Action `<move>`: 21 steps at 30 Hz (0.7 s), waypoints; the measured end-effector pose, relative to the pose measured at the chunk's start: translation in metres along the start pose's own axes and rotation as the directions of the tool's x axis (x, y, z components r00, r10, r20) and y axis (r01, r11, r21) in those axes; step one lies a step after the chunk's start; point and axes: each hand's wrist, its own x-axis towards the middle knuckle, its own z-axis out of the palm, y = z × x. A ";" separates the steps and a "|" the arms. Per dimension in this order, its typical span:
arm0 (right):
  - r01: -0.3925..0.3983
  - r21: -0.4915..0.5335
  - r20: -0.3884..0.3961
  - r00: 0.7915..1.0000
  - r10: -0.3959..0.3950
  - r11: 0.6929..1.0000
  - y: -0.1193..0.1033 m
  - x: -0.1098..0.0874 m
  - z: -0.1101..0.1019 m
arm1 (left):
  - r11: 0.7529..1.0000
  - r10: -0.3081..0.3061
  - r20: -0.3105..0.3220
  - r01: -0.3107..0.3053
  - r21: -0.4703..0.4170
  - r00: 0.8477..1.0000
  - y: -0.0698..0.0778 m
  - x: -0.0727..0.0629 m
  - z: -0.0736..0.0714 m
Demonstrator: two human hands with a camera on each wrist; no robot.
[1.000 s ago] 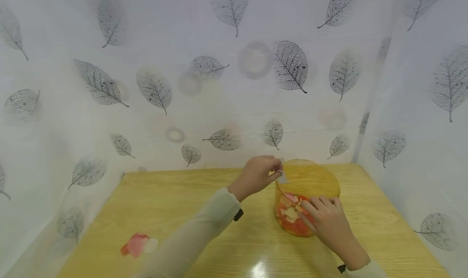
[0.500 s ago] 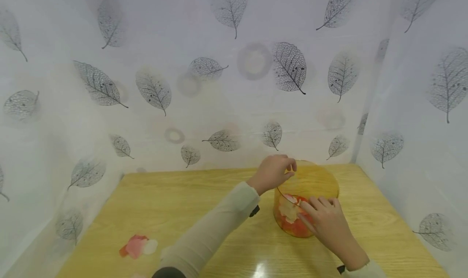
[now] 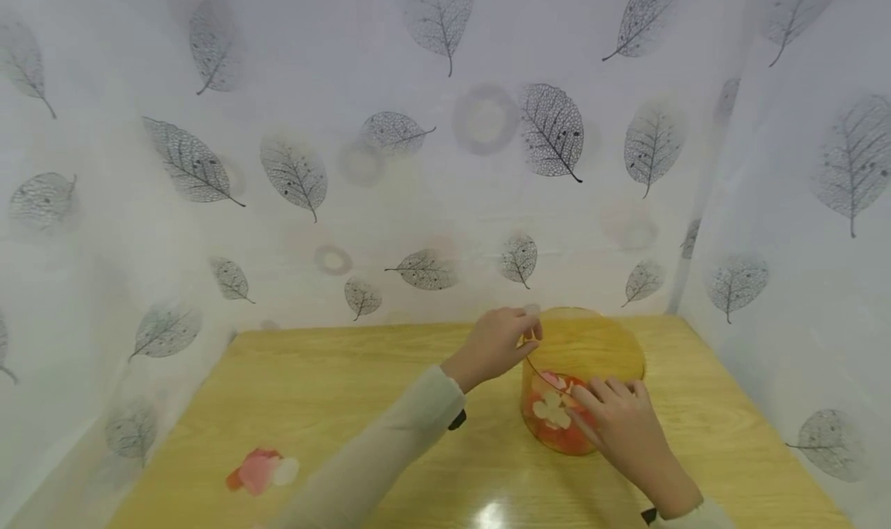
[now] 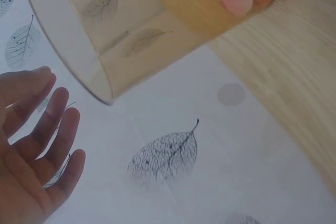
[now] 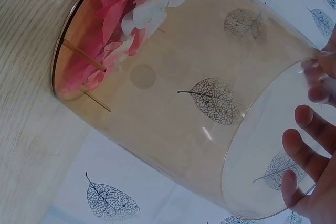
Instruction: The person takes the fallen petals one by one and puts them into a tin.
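A clear amber cylinder jar (image 3: 599, 339) stands on the table at right, its round mouth facing up. Pink, red and cream petals (image 3: 552, 409) fill its bottom; pink and white petals (image 5: 121, 30) also show through its wall in the right wrist view. My left hand (image 3: 490, 347) hovers beside the left of the rim. In the left wrist view, that left hand (image 4: 39, 145) has its fingers spread and loosely bent, with nothing between them. My right hand (image 3: 629, 428) pinches the near rim between thumb and finger; its other fingers (image 5: 306, 121) stick out loosely.
A small pile of red, pink and white petals (image 3: 261, 469) lies on the wood-grain table (image 3: 334, 390), front left. A pale leaf-printed sheet (image 3: 431, 204) hangs behind the table and along both sides.
A white petal held by my left hand was let go over the jar's mouth. The left hand reached right over the opening, then drew back left. The right hand stayed at the rim.
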 end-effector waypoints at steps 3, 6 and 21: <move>0.000 0.004 -0.004 1.000 0.000 1.000 -0.001 0.001 0.001 | 1.000 0.005 -0.026 -0.005 0.008 1.000 -0.006 -0.026 -0.008; -0.003 0.004 -0.006 1.000 0.003 1.000 -0.001 0.001 0.002 | 1.000 -0.018 -0.040 0.019 0.006 0.999 -0.014 -0.057 -0.018; -0.011 -0.001 -0.013 1.000 0.011 1.000 -0.002 0.001 0.004 | 0.881 -0.460 -0.095 0.468 0.075 0.883 -0.111 -0.231 -0.055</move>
